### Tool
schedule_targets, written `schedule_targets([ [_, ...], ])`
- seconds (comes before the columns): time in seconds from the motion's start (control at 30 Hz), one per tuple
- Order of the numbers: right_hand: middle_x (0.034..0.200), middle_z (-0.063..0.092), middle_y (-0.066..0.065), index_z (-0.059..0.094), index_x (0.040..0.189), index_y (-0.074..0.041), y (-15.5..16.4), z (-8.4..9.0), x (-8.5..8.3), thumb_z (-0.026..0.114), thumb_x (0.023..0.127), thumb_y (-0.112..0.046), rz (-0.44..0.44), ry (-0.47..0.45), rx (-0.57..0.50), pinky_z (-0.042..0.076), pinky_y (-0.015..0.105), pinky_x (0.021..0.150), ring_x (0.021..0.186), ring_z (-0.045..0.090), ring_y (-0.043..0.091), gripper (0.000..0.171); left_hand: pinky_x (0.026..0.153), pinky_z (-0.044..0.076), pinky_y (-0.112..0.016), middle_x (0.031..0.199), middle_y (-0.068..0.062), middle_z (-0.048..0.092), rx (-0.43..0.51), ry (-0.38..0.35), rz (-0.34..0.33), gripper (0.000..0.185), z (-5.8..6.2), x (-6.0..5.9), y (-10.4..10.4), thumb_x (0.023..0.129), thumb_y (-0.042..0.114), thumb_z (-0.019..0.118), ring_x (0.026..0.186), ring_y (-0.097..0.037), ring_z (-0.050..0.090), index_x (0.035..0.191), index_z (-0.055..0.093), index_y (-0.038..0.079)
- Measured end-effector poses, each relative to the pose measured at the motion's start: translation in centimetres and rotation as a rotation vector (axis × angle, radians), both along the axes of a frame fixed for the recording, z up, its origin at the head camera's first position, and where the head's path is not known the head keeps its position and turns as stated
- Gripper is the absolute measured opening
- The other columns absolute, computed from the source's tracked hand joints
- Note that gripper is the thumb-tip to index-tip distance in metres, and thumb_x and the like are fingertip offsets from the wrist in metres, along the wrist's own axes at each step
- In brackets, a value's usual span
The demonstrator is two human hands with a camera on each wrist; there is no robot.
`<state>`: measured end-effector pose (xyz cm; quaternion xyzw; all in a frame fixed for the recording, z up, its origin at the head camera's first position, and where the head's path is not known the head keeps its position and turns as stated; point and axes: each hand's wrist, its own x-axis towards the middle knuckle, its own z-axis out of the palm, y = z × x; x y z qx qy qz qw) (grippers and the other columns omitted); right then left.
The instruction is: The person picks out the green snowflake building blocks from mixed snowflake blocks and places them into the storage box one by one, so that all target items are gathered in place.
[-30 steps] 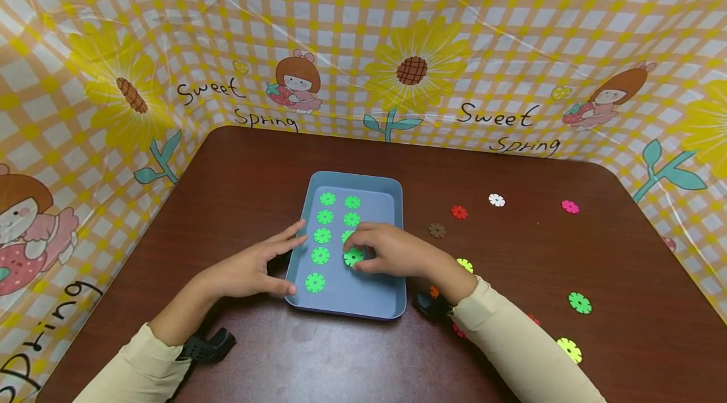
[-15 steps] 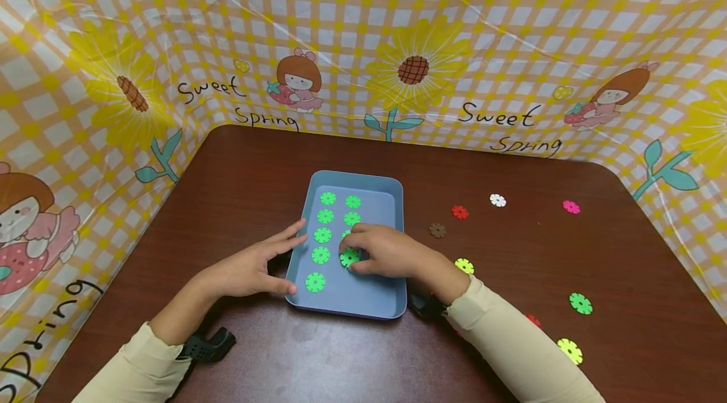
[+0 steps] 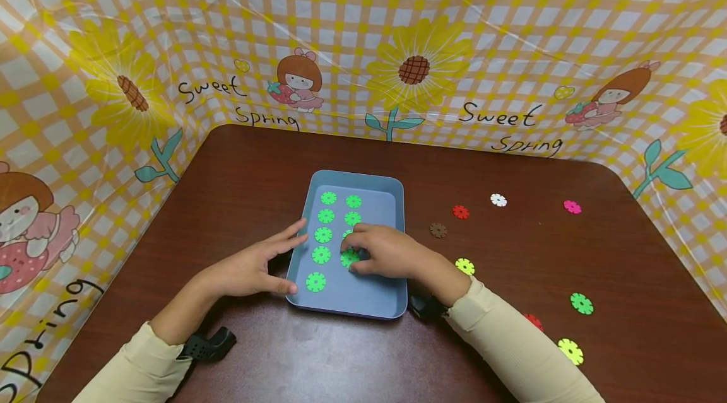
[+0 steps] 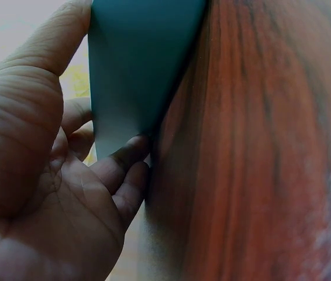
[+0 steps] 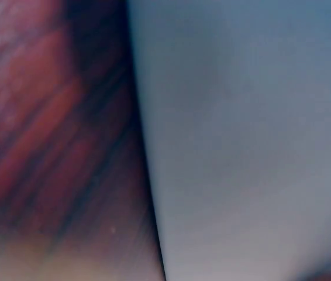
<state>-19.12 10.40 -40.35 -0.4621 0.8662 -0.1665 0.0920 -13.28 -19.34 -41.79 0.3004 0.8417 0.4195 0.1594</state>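
Table: dark reddish-brown wood table (image 3: 545,340), rounded far corners.
Backdrop: glossy plastic sheet (image 3: 511,31) around three sides, yellow-and-white check, sunflowers, cartoon girls, "Sweet Spring" lettering.
Light: even, with soft glare streaks on the sheet.

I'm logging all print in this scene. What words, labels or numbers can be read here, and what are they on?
"Sweet Spring": on the checked backdrop, left of centre.
"Sweet Spring": on the backdrop again, at right.
"Spring": partly cut off at the lower left edge.
Nothing readable on the tray, discs or table.
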Motion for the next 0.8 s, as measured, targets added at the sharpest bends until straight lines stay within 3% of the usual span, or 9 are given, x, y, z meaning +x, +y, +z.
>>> schedule_targets([
  [0.3,0.106,0.063,-0.001,0.072,0.113,-0.014,0.6,0.9,-0.2,0.074,0.090,-0.021,-0.013,-0.075,-0.077,0.048,0.030,0.076,0.086,0.057,0.016,0.025,0.113,0.022,-0.057,0.167,-0.003,0.007,-0.007,0.000,-0.003,0.091,0.0,0.0,0.0,0.086,0.033,0.079,0.150,-0.027,0.011,0.156,0.028,0.004],
  [0.8,0.101,0.062,0.003,0.069,0.114,-0.010,3.6,2.6,1.3,0.074,0.090,-0.022,-0.038,-0.054,-0.137,0.048,0.027,0.069,0.081,0.057,0.018,0.028,0.112,0.022,-0.059,0.167,-0.003,0.006,-0.007,-0.010,-0.007,0.092,0.1,0.1,0.0,0.086,0.033,0.079,0.150,-0.028,0.010,0.156,0.028,0.005],
])
